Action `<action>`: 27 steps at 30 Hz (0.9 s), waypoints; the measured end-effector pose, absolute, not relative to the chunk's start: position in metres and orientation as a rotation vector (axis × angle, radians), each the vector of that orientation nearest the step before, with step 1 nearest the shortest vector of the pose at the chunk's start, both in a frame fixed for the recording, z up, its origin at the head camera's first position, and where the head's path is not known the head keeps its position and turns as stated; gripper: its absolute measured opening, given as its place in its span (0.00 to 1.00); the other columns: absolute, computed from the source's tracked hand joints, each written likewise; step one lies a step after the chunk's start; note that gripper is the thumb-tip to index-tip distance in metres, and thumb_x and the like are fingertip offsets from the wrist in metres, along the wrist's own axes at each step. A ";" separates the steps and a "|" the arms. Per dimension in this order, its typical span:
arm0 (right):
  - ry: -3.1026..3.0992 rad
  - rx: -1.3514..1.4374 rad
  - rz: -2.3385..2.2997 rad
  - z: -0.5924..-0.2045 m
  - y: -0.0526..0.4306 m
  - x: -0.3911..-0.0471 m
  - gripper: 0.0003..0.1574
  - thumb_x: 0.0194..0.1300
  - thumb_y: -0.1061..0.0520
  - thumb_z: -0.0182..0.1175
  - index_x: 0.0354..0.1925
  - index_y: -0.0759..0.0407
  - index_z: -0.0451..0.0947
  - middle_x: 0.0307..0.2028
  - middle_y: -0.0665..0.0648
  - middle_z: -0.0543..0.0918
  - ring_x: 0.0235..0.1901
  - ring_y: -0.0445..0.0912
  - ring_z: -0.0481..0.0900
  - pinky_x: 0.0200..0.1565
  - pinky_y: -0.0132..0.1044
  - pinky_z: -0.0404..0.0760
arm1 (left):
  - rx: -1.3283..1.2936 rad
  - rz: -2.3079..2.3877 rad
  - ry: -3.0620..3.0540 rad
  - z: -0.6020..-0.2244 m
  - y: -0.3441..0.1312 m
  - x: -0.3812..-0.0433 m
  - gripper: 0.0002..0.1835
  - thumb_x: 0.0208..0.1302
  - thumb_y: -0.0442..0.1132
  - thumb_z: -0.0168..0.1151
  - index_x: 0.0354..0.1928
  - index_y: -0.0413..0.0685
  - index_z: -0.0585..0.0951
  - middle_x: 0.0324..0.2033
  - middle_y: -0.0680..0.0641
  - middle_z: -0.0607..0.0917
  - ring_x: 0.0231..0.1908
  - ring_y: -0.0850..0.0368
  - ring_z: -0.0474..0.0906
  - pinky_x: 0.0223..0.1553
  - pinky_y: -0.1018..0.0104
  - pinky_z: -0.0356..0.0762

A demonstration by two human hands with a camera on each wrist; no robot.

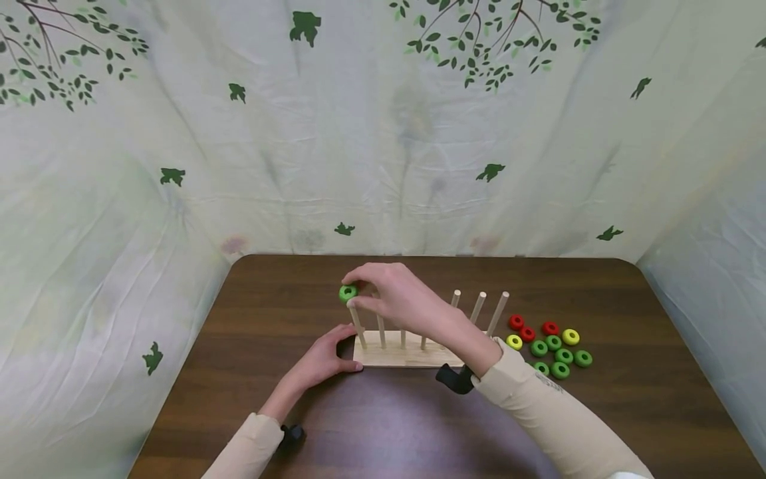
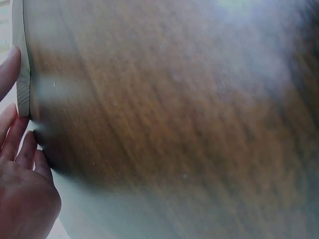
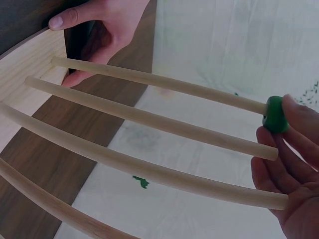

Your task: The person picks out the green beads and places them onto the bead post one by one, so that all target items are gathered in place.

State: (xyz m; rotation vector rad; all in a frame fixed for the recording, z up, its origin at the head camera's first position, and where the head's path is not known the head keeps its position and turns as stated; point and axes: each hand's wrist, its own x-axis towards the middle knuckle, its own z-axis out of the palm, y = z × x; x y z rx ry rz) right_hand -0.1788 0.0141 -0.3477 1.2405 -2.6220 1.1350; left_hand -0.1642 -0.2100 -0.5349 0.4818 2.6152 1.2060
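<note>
A wooden peg stand (image 1: 395,358) with a row of upright pegs sits on the table. My right hand (image 1: 407,299) pinches a green ring (image 1: 343,295) between thumb and fingers at the top of the leftmost peg (image 1: 357,324). In the right wrist view, the green ring (image 3: 275,115) meets that peg's tip, and my other fingers lie close to the neighbouring pegs. My left hand (image 1: 323,356) grips the stand's left end, thumb at the front edge and fingers behind. The left wrist view shows the base's end (image 2: 23,94) between thumb and fingers. My right forearm hides part of the stand.
Right of the stand lie several loose green rings (image 1: 564,363), red rings (image 1: 550,322) and yellow rings (image 1: 570,330). The brown table (image 1: 287,293) ends at the back against a pale curtain (image 1: 371,133) with leaf prints.
</note>
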 end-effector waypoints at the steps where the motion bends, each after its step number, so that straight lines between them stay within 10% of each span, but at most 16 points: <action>1: -2.636 1.232 1.122 -0.348 0.013 -0.180 0.16 0.63 0.57 0.69 0.49 0.55 0.82 0.40 0.44 0.84 0.41 0.33 0.80 0.44 0.28 0.76 | 0.482 1.206 2.614 -0.535 -0.210 -0.164 0.37 0.46 0.40 0.80 0.62 0.51 0.78 0.61 0.48 0.76 0.66 0.47 0.65 0.64 0.47 0.62; 27: -2.796 1.277 1.093 -0.347 0.013 -0.184 0.17 0.65 0.58 0.66 0.52 0.55 0.81 0.43 0.45 0.83 0.44 0.35 0.79 0.47 0.29 0.76 | 0.496 1.213 2.614 -0.537 -0.211 -0.165 0.37 0.46 0.41 0.81 0.62 0.50 0.78 0.60 0.47 0.76 0.64 0.47 0.68 0.63 0.47 0.63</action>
